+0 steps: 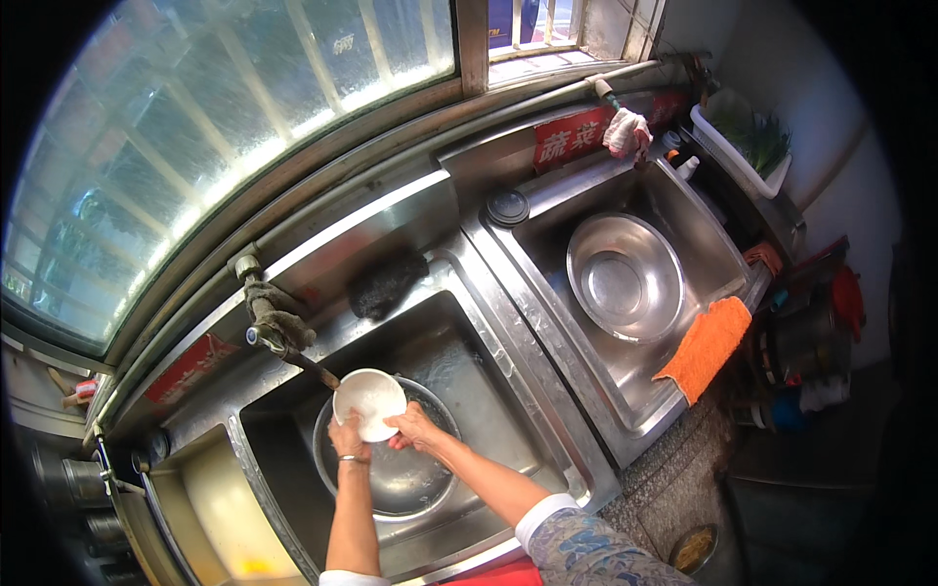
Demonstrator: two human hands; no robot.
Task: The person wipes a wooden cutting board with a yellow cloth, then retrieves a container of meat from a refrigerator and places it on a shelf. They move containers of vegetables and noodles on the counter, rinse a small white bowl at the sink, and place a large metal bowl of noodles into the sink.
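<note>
A white bowl (368, 399) is tilted under the end of a faucet (275, 326) wrapped in a grey cloth. My left hand (347, 436) grips its lower left rim, and my right hand (412, 427) holds the lower right rim. Below both hands a round metal basin (410, 487) with water in it rests in a stainless steel sink (506, 432). Whether water is running from the faucet into the bowl I cannot tell.
To the right, a second sink (637, 410) holds an empty steel basin (625, 278), with an orange cloth (708, 348) over its edge. A dark scouring pad or cloth (388, 284) lies behind the near sink. A white basket (740, 157) holds greens.
</note>
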